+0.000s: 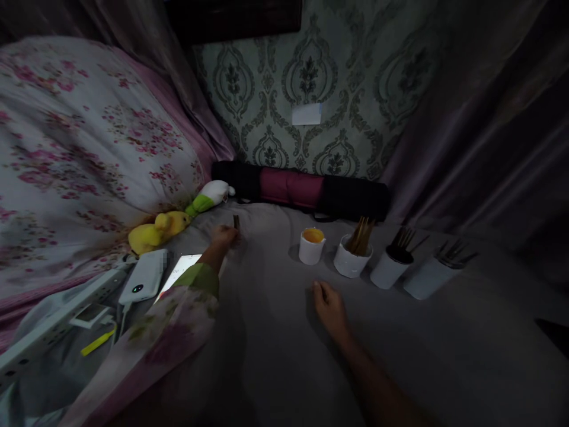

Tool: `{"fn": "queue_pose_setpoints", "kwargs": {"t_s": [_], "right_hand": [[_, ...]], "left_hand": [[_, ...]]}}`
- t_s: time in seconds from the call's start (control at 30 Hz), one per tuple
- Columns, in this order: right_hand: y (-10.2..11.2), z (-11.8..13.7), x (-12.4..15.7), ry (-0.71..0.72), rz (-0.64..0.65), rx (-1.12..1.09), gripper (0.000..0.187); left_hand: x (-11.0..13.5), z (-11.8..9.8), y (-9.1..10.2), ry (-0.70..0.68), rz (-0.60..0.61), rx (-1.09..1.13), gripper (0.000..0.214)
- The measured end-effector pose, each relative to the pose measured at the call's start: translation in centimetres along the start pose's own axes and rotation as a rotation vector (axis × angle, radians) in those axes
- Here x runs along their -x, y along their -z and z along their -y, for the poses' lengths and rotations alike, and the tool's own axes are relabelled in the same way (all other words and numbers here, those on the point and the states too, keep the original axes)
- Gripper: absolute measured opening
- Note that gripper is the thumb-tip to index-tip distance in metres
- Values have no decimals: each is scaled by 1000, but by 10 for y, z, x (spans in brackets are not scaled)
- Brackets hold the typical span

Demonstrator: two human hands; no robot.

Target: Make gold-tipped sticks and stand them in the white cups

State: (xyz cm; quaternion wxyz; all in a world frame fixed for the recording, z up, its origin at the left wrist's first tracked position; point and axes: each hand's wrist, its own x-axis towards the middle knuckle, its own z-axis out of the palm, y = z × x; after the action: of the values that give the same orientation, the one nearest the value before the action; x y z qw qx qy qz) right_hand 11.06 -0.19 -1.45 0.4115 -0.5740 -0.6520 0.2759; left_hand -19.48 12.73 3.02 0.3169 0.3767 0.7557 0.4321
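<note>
My left hand (226, 236) is stretched out over the grey sheet, its fingers pinched on short dark sticks (236, 222) that point upward. Their exact kind is too dim to tell. My right hand (329, 303) lies on the sheet in a loose fist, with nothing showing from it. Just beyond it stands a small white cup (310, 249) that is orange-yellow inside. To its right is a white cup (350, 264) holding several light brown sticks (361, 235). Two more white containers (387, 271) (427, 280), leaning in view, hold darker sticks.
A black and maroon long bag (291, 187) lies along the patterned wall. On the left are yellow (151, 234) and green-white plush toys (211, 196), a lit phone (182, 270), a white power bank (144, 277) and a power strip (66, 317) with cables.
</note>
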Motion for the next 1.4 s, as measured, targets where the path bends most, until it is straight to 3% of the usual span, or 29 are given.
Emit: {"fn": "queue_pose_setpoints", "kwargs": {"t_s": [0.33,0.63,0.93,1.4], "right_hand": [[2,0,2,3,6,-8,36],[2,4,2,23,1,-7,33],[1,3,2,17,-8,-7,36],[2,3,2,-9,5,-3,37]], "left_hand": [[24,3,-12,126,93,377,10],[53,12,-15,119,164,626,14],[93,19,-42,103,262,830,11],[163,17,-70,183,393,928,16]]}}
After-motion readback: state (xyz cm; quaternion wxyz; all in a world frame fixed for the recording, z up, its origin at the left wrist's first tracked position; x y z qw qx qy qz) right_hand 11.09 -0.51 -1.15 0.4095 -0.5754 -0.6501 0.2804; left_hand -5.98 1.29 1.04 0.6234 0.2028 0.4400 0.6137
